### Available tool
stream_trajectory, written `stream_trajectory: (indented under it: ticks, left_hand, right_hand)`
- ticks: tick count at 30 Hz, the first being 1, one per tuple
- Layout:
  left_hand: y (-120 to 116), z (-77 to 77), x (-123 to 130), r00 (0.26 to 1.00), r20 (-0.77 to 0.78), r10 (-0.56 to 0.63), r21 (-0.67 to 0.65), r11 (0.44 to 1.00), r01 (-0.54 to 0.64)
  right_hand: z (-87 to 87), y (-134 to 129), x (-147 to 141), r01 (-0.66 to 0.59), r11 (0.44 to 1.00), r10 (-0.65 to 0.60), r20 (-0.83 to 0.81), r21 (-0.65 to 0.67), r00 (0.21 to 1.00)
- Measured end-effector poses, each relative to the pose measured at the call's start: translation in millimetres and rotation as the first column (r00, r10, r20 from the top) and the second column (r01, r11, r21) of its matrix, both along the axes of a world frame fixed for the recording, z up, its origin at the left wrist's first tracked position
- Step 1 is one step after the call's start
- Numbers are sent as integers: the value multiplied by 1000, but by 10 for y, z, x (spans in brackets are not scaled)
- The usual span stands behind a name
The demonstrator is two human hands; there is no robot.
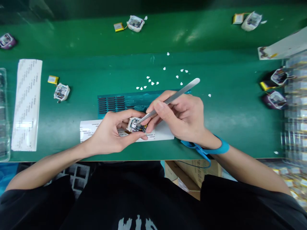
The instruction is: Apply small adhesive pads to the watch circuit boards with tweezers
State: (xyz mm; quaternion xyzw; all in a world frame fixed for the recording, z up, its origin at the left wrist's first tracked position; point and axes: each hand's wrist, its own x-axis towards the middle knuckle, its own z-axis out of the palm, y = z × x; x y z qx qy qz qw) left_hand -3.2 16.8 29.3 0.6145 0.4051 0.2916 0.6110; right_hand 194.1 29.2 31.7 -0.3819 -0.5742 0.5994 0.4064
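Between its thumb and fingers, my left hand [117, 131] grips a small white device housing [136, 125] whose open face shows a circuit board and wiring. My right hand [178, 116] holds metal tweezers [177, 94] like a pen, the tips down at the board inside the housing. Whether the tips pinch anything is too small to tell. Under both hands lies a white printed strip [90, 127]. Just beyond it is a blue sheet [111, 105] carrying rows of dark strips. A blue wrist strap [220, 146] circles my right wrist.
Small white round stickers [153, 83] are scattered past my hands. Open housings with yellow batteries stand around, such as one at left [61, 92] and one at the back [135, 23]. A white printed sheet [26, 105] lies left; stacked clear trays [296, 108] stand right.
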Motion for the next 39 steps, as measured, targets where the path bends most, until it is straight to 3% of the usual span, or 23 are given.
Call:
stream_trajectory:
  ticks: [18, 30, 33, 36, 37, 39]
  left_hand:
    - [-20, -1, -7, 999, -46, 7, 48, 999, -5]
    - [33, 12, -72, 996, -32, -79, 113, 990, 82]
    - [45, 33, -89, 993, -73, -96, 127, 986, 105]
    - [91, 83, -140, 988, -154, -15, 155, 987, 39]
    - [117, 101, -164, 989, -146, 38, 162, 987, -14]
    - [183, 136, -219, 984, -91, 156, 161, 977, -140]
  right_hand:
    - [-8, -32, -25, 51, 997, -51, -4, -51, 999]
    - [32, -78, -16, 71, 996, -74, 65, 46, 995]
    - [89, -67, 24, 271, 950, -271, -21, 158, 962]
    - [117, -1, 83, 441, 863, -458, 13, 246, 889]
    - [103, 31, 103, 417, 865, -450, 62, 280, 891]
    - [37, 104, 137, 257, 902, -335, 185, 347, 924]
